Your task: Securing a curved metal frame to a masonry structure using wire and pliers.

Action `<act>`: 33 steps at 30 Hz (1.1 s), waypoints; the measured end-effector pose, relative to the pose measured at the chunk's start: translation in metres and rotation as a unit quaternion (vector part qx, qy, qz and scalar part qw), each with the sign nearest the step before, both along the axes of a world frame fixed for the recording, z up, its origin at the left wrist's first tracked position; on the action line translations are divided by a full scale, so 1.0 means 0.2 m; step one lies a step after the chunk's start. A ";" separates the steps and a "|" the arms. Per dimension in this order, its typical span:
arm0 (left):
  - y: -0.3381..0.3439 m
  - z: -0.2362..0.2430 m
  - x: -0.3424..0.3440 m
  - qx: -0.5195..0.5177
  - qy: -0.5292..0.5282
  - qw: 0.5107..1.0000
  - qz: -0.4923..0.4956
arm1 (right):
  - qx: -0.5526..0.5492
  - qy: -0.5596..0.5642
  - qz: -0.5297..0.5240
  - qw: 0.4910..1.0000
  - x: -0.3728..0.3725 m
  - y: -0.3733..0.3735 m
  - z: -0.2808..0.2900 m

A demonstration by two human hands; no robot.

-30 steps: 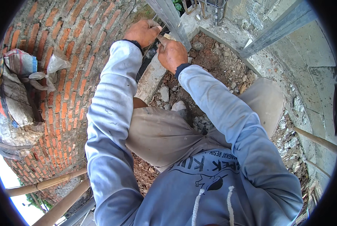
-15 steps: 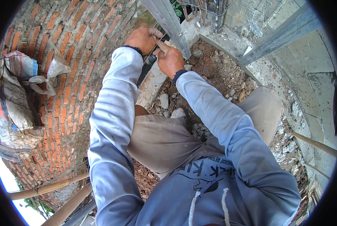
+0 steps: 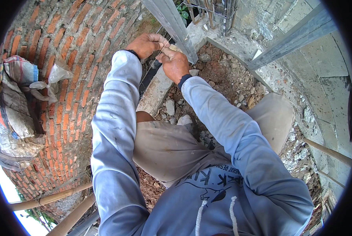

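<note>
Beside a grey metal post [image 3: 172, 27], my left hand [image 3: 145, 45] and my right hand [image 3: 174, 64] meet with their fingertips close together. Between them runs a thin pale string [image 3: 147, 73], which slants down along the inner side of the brick wall. The fingers of my left hand are pinched on the string. Thumb and forefinger of my right hand are closed at the same spot, just left of the post's foot. What exactly lies between the fingertips is too small to see.
A brick wall [image 3: 71, 88] curves along the left, with sacks [image 3: 16, 102] and a clear plastic bag [image 3: 59, 73] on it. Rubble [image 3: 219, 74] lies inside a concrete edge [image 3: 154, 92]. A second metal post [image 3: 294, 35] leans at right; steel bars [image 3: 228, 15] stand behind.
Both hands have shifted slightly left, away from the post's foot. The fingers have changed their grip a little, and more of the string shows below them.
</note>
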State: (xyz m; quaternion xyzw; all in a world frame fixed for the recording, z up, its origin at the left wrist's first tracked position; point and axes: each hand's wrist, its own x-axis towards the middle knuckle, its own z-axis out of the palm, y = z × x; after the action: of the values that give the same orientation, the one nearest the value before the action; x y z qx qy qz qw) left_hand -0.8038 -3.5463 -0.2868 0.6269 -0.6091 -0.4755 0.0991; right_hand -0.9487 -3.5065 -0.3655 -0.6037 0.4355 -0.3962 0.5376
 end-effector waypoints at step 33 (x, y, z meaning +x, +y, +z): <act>0.00 0.00 0.05 0.043 0.036 0.998 -0.029 | 0.163 -0.205 -0.150 0.953 -0.21 -0.03 0.07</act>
State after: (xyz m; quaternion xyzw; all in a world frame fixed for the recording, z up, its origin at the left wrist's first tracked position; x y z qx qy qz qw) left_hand -0.7935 -3.5454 -0.2872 0.5949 -0.6022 -0.5263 0.0803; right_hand -0.9909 -3.5122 -0.3518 -0.3413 0.4603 -0.5114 0.6405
